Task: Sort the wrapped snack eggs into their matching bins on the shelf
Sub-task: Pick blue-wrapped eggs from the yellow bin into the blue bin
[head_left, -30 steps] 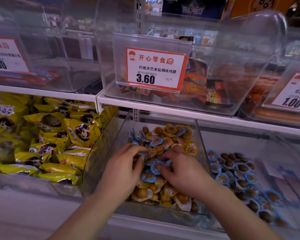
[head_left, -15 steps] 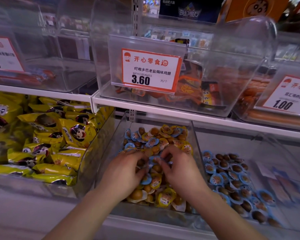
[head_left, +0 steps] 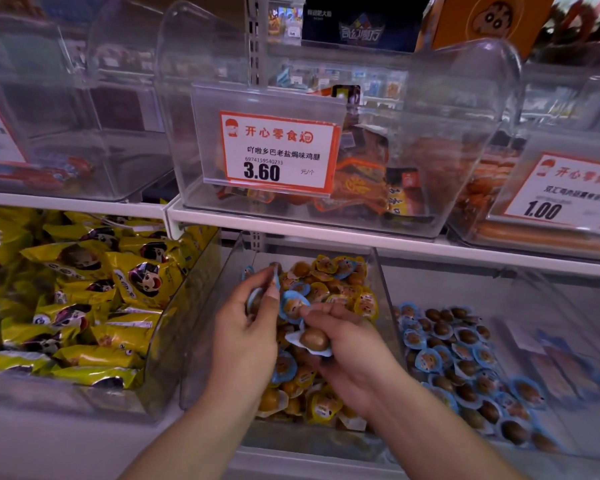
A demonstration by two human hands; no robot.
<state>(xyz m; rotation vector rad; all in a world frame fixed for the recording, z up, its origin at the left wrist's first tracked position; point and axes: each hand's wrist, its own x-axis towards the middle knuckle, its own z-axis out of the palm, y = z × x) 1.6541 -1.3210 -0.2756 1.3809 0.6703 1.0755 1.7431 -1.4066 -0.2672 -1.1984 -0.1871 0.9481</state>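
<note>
Where the clear walls of the middle bin [head_left: 201,344] catch the light, much of its load blurs, and both forearms cover the eggs toward its front edge, so the count there cannot be told. Above that bin, the left hand [head_left: 246,327] pinches a blue-wrapped egg [head_left: 257,299] between thumb and fingertips; most of the egg is hidden behind the fingers, with only the wrapper's edge showing. The right hand [head_left: 350,355] grips a brown egg in a blue-edged wrapper [head_left: 314,339] against its curled fingers, and a second blue wrapper with a cartoon face [head_left: 293,304] sits just at its fingertips; whether that one is held or only touched cannot be told. Beneath both hands lies the pile of yellow-wrapped eggs [head_left: 340,292], with a few blue ones mixed in. Darker eggs in blue wrappers [head_left: 458,351] fill the right bin [head_left: 520,282], whose front corner is cut off at the lower frame edge. Yellow snack bags [head_left: 94,306] crowd the left bin, cut off at the left edge. On the upper shelf [head_left: 326,233], the price tag [head_left: 279,152] reads 3.60, though the packets behind it are smeared by the plastic.

Half a second ago both hands were pressed flat into the pile with fingers spread; now they are raised off it, each carrying an egg.
</note>
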